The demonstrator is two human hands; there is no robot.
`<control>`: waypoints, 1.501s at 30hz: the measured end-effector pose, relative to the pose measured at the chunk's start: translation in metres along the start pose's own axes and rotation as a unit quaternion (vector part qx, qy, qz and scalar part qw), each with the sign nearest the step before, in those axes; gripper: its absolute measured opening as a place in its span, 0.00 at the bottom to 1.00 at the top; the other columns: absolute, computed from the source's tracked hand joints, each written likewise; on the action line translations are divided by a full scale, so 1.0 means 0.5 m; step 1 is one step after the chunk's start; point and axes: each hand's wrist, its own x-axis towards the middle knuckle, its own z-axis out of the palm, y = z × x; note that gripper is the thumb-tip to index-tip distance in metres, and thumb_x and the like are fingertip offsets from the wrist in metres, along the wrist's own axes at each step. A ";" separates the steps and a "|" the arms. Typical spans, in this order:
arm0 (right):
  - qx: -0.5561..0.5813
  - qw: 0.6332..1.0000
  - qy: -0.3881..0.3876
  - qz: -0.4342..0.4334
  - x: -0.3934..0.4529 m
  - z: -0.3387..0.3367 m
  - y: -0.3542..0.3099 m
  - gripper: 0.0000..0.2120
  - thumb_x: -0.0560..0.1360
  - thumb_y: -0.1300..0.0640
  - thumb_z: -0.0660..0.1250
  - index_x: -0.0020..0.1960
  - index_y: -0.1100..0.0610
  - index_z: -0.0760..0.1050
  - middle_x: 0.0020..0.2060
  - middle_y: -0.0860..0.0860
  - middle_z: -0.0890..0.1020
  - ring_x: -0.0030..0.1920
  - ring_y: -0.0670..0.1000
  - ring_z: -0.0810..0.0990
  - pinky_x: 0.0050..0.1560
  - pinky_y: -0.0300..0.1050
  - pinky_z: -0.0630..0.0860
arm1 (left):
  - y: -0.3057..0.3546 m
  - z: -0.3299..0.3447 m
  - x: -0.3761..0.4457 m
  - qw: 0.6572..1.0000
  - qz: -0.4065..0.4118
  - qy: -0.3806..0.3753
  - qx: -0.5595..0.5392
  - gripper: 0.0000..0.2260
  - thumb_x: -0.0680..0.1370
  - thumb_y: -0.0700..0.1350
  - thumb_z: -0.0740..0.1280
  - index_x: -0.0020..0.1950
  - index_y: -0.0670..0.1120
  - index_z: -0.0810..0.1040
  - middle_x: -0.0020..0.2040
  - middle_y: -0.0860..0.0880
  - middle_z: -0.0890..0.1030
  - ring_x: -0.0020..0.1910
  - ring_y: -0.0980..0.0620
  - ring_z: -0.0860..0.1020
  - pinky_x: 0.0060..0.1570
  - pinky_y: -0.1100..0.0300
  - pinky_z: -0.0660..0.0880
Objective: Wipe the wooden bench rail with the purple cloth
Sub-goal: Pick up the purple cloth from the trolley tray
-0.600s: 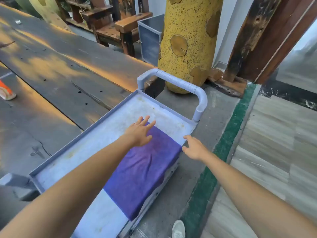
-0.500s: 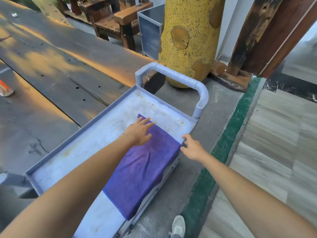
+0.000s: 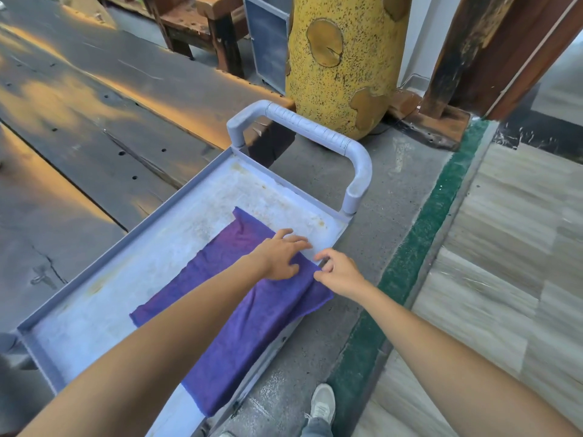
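The purple cloth [image 3: 239, 298] lies spread on the grey cart tray [image 3: 104, 298], draped over the tray's right edge near the handle [image 3: 356, 165] end. The left hand [image 3: 280, 257] rests flat on the cloth, fingers extended and gripping nothing. The right hand [image 3: 339, 272], at the tray's right edge, has its fingers curled, pinching the cloth's border.

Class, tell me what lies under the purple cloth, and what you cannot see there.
The purple cloth lies on the grey cart tray, draping over its near edge. Both hands touch it: left hand, right hand. The covered tray surface is hidden.
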 end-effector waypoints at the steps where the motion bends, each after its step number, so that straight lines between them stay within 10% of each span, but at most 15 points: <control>1: -0.004 1.000 -0.002 -0.009 -0.001 -0.012 -0.009 0.11 0.73 0.59 0.69 0.54 0.51 0.80 0.32 0.46 0.79 0.40 0.46 0.79 0.40 0.37 0.71 | 0.006 -0.003 0.004 1.000 0.001 -0.013 -0.001 0.23 0.78 0.48 0.62 0.74 0.53 0.68 0.80 0.54 0.59 0.80 0.43 0.48 0.70 0.42 0.66; 6: -0.040 0.992 0.023 -0.113 -0.017 -0.070 -0.069 0.07 0.76 0.60 0.62 0.52 0.53 0.76 0.32 0.48 0.76 0.33 0.45 0.73 0.37 0.42 0.70 | 0.021 -0.036 0.021 0.999 0.022 0.002 -0.045 0.09 0.75 0.48 0.69 0.48 0.43 0.76 0.67 0.44 0.75 0.75 0.42 0.62 0.71 0.52 0.62; 9: -0.042 0.979 0.068 -0.185 -0.024 -0.109 -0.114 0.08 0.77 0.63 0.59 0.54 0.54 0.73 0.28 0.47 0.72 0.29 0.44 0.70 0.34 0.38 0.66 | 0.018 -0.078 0.016 0.993 -0.003 0.014 -0.114 0.13 0.73 0.45 0.71 0.40 0.46 0.67 0.39 0.48 0.74 0.44 0.43 0.74 0.43 0.55 0.69; 16: -0.124 0.943 0.121 -0.283 -0.039 -0.273 -0.151 0.12 0.78 0.57 0.60 0.60 0.47 0.68 0.34 0.45 0.73 0.37 0.44 0.75 0.41 0.49 0.72 | -0.022 -0.158 0.021 0.991 -0.028 0.064 -0.113 0.18 0.72 0.45 0.74 0.56 0.43 0.70 0.48 0.46 0.76 0.45 0.45 0.73 0.44 0.55 0.67; 22: -0.193 0.934 0.132 -0.269 -0.046 -0.448 -0.133 0.21 0.76 0.45 0.72 0.64 0.53 0.73 0.34 0.45 0.72 0.37 0.42 0.73 0.43 0.46 0.68 | 0.002 -0.257 0.058 0.996 -0.018 0.068 -0.054 0.10 0.69 0.49 0.74 0.43 0.44 0.79 0.39 0.48 0.79 0.39 0.46 0.76 0.37 0.58 0.68; 31: -0.303 0.907 0.169 -0.239 -0.076 -0.740 -0.168 0.26 0.74 0.36 0.70 0.30 0.56 0.73 0.26 0.58 0.72 0.31 0.53 0.67 0.36 0.52 0.66 | 0.136 -0.556 0.132 0.989 0.043 0.141 0.006 0.11 0.67 0.48 0.74 0.33 0.44 0.76 0.30 0.49 0.76 0.32 0.48 0.72 0.31 0.57 0.68; 45: 0.026 0.948 0.254 -0.188 0.127 -1.097 -0.210 0.18 0.77 0.44 0.71 0.33 0.51 0.82 0.26 0.44 0.78 0.27 0.43 0.74 0.28 0.33 0.68 | 0.076 -0.897 0.423 0.964 0.050 0.196 -0.171 0.13 0.71 0.47 0.77 0.44 0.38 0.82 0.40 0.44 0.83 0.41 0.44 0.80 0.48 0.43 0.79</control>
